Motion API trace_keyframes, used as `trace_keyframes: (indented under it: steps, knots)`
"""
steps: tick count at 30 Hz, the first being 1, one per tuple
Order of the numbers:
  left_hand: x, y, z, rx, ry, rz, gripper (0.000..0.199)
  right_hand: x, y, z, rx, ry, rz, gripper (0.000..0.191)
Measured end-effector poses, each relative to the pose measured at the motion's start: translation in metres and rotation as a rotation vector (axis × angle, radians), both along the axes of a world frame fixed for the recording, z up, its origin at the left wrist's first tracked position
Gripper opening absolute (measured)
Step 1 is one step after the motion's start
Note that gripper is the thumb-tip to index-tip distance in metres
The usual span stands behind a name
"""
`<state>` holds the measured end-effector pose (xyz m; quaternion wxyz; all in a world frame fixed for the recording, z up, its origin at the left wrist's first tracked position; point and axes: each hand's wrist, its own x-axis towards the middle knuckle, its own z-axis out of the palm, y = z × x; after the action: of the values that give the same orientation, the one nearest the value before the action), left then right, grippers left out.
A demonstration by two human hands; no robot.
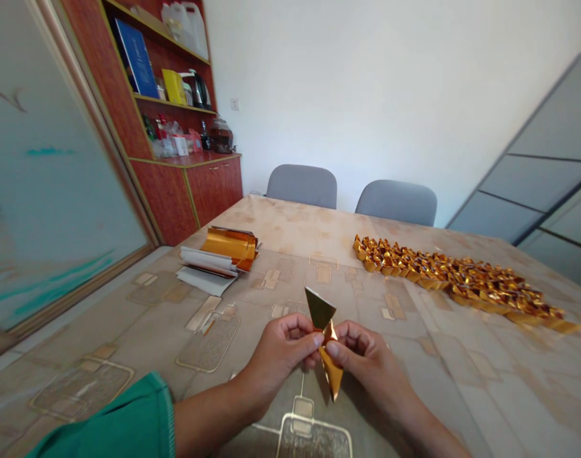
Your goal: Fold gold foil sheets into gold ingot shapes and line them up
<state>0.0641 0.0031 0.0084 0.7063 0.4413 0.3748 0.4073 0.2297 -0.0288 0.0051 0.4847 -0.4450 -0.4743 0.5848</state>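
Between both hands, above the near part of the table, is a folded piece of gold foil paper (333,375) with pointed ends. Its upper end is a dark, shiny triangle, and its lower end tapers to a gold tip. My left hand (290,343) pinches it at the middle from the left, thumb in front. From the right, my right hand (369,356) grips the same middle part between thumb and fingers. The fingertips behind the paper are partly hidden.
Many folded gold foil pieces (452,273) lie in rows on the right of the patterned tablecloth (252,407). Curled gold and white sheets (228,251) are stacked at the left. Two grey chairs (302,184) stand beyond the far edge, near a wooden cabinet (214,187).
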Motion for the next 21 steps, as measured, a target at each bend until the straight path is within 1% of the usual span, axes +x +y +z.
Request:
trace_keyframes:
  steps: [5,8,11,14,16,19,21]
  knots:
    - [-0.003,0.003,0.002,-0.006,-0.011,0.054,0.037,0.006,0.002,-0.003,-0.057,-0.06,-0.009,0.044]
    - [-0.002,0.003,0.003,0.018,0.0,0.089,0.036,0.006,0.003,-0.004,-0.013,-0.069,-0.035,0.041]
    - [-0.002,0.002,0.004,0.034,-0.01,0.11,0.037,0.003,0.002,0.001,0.064,-0.105,-0.064,0.039]
    - [-0.004,0.003,0.004,0.007,-0.051,0.092,0.037,0.005,0.001,0.009,0.074,-0.11,-0.025,0.037]
    - [-0.006,0.004,0.004,-0.028,-0.079,0.095,0.037,0.01,0.001,0.014,0.086,-0.127,-0.038,0.034]
    - [-0.008,0.005,0.005,-0.075,-0.107,0.109,0.035,0.019,0.0,0.016,0.191,-0.221,-0.127,0.027]
    - [-0.009,0.004,0.006,-0.096,-0.119,0.095,0.034,0.02,-0.001,0.016,0.312,-0.322,-0.105,0.023]
